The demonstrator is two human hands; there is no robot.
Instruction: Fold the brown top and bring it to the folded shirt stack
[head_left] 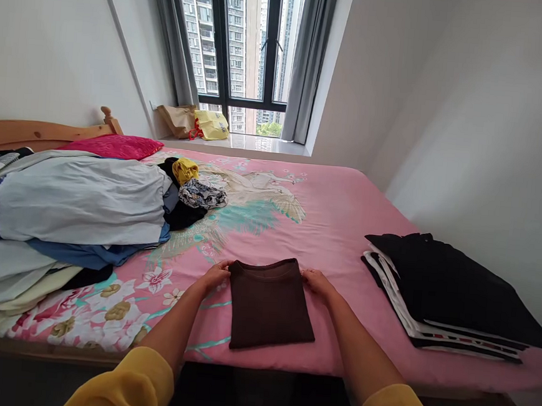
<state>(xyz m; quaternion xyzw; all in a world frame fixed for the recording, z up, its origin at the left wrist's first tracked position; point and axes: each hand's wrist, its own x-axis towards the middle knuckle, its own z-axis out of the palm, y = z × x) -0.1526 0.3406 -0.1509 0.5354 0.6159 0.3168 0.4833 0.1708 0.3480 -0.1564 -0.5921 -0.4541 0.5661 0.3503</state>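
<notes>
A dark brown shirt (269, 309), folded into a neat rectangle with its neckline at the far side, lies flat on the pink bedsheet (331, 208) near the bed's front edge. My left hand (217, 274) grips the shirt's far left corner, fingers closed on the fabric. At the far right corner, my right hand (317, 283) pinches the cloth in the same way. Both forearms reach in from below, in yellow sleeves.
Loose clothes (84, 197) are heaped on the left of the bed, with a yellow bundle (185, 170) beside them. On the right stands a stack of folded clothes (456, 286), black on top. A red pillow (116, 146) and window-sill bags (211, 125) are farther back.
</notes>
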